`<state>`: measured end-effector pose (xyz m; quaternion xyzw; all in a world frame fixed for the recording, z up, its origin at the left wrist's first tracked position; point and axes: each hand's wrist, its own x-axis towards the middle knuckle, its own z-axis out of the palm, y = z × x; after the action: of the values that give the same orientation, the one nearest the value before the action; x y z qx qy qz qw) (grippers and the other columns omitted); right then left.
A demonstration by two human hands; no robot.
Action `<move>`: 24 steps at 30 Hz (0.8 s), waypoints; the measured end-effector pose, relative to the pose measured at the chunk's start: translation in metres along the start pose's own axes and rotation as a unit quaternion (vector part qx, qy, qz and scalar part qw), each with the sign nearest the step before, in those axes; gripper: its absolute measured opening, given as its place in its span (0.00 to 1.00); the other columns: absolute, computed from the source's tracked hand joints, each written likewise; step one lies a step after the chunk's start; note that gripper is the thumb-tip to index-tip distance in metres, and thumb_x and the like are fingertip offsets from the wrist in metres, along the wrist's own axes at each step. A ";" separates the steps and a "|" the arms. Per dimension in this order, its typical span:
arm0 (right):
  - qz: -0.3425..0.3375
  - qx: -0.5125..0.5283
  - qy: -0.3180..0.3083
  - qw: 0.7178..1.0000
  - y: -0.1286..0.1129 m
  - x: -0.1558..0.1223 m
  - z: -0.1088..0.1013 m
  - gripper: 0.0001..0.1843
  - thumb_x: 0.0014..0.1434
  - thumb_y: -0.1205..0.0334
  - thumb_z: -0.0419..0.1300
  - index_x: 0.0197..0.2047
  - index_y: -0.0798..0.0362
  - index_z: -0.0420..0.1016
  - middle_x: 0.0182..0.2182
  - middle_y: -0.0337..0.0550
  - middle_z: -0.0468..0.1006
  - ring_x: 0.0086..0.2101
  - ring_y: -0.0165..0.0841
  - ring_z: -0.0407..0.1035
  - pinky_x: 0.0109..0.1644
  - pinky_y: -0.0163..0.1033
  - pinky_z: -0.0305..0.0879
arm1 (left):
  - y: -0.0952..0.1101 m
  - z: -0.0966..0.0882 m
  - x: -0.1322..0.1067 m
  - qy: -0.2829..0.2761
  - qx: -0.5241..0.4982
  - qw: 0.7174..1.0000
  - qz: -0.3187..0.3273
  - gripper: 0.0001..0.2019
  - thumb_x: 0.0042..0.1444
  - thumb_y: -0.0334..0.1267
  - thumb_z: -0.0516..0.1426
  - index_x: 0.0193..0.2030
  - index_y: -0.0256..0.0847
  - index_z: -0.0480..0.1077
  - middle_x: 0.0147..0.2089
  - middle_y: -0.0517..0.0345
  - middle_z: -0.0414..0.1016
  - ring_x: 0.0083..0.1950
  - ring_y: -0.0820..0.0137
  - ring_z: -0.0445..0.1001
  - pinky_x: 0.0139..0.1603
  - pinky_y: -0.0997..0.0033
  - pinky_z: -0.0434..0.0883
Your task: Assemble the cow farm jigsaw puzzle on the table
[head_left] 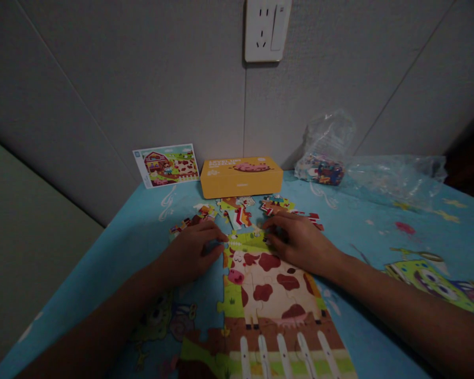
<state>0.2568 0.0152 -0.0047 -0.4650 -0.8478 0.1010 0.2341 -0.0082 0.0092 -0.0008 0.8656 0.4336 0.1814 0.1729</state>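
A partly assembled jigsaw puzzle (263,292) lies in front of me, showing a brown-spotted cow above a white fence. At its upper left corner, the thumb and index finger of my left hand (193,250) pinch the edge of a green puzzle piece (235,243). My right hand (300,239) rests at the upper right edge, fingers bent and apart, the tips touching or just over the green top row. Loose puzzle pieces (239,217) lie beyond the top edge between my hands. More loose pieces are partly hidden behind both hands.
A yellow puzzle box (240,177) stands against the wall, with a farm picture card (168,166) leaning left of it. To its right are a clear plastic bag (326,152) with pieces and a crumpled clear wrapper (395,176). A blue cartoon tablecloth (138,237) covers the table.
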 end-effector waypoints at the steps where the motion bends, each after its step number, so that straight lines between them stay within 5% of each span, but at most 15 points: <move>1: 0.003 0.000 -0.006 1.000 -0.001 0.000 -0.001 0.11 0.55 0.71 0.58 0.40 0.54 0.77 0.38 0.46 0.78 0.36 0.36 0.72 0.42 0.39 0.66 | 0.000 -0.001 0.000 0.003 0.000 1.000 -0.002 0.11 0.60 0.38 0.52 0.43 0.41 0.76 0.48 0.52 0.76 0.53 0.62 0.73 0.56 0.63 0.68; 6: 0.019 0.004 -0.030 0.999 -0.005 0.000 -0.006 0.08 0.55 0.68 0.59 0.38 0.53 0.78 0.31 0.43 0.79 0.30 0.34 0.71 0.37 0.38 0.65 | -0.002 -0.008 0.002 0.092 0.019 0.989 -0.115 0.13 0.60 0.43 0.54 0.43 0.41 0.76 0.45 0.53 0.74 0.41 0.67 0.74 0.43 0.68 0.71; 10: 0.044 -0.044 0.087 0.994 0.012 0.003 -0.008 0.10 0.57 0.64 0.60 0.42 0.52 0.78 0.36 0.47 0.79 0.38 0.41 0.71 0.45 0.45 0.66 | -0.013 -0.009 0.004 0.164 0.080 0.963 -0.198 0.21 0.57 0.54 0.56 0.46 0.39 0.75 0.45 0.50 0.73 0.44 0.62 0.73 0.44 0.64 0.70; 12: 0.050 -0.092 0.137 0.985 0.026 0.006 -0.007 0.16 0.57 0.59 0.62 0.48 0.54 0.77 0.43 0.52 0.78 0.44 0.46 0.68 0.50 0.52 0.65 | -0.018 -0.006 0.004 0.158 0.105 0.963 -0.191 0.24 0.55 0.54 0.58 0.50 0.37 0.74 0.47 0.47 0.72 0.49 0.58 0.71 0.51 0.60 0.68; 15: 0.061 -0.118 0.110 0.985 0.044 0.011 -0.005 0.24 0.56 0.51 0.64 0.53 0.54 0.76 0.49 0.55 0.76 0.48 0.49 0.66 0.53 0.56 0.62 | -0.023 -0.001 0.004 0.122 0.118 0.970 -0.172 0.25 0.54 0.50 0.59 0.54 0.36 0.72 0.50 0.45 0.72 0.52 0.55 0.69 0.57 0.54 0.64; 18: 0.073 -0.097 0.063 0.991 0.050 0.014 -0.004 0.20 0.58 0.52 0.63 0.50 0.53 0.78 0.46 0.51 0.78 0.46 0.45 0.68 0.53 0.52 0.62 | -0.022 0.000 0.005 0.098 0.111 0.976 -0.161 0.23 0.56 0.49 0.57 0.52 0.35 0.73 0.49 0.45 0.73 0.51 0.55 0.70 0.57 0.53 0.64; 24: 0.089 -0.065 0.086 0.990 0.044 0.015 -0.011 0.14 0.57 0.56 0.64 0.45 0.54 0.79 0.42 0.50 0.80 0.44 0.43 0.70 0.50 0.50 0.64 | -0.024 -0.003 0.007 0.089 0.102 0.979 -0.150 0.21 0.56 0.49 0.57 0.50 0.36 0.74 0.47 0.47 0.75 0.47 0.57 0.71 0.52 0.55 0.66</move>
<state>0.2877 0.0518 -0.0079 -0.5601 -0.7844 0.0258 0.2651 -0.0226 0.0287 -0.0084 0.7844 0.5880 0.1845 0.0699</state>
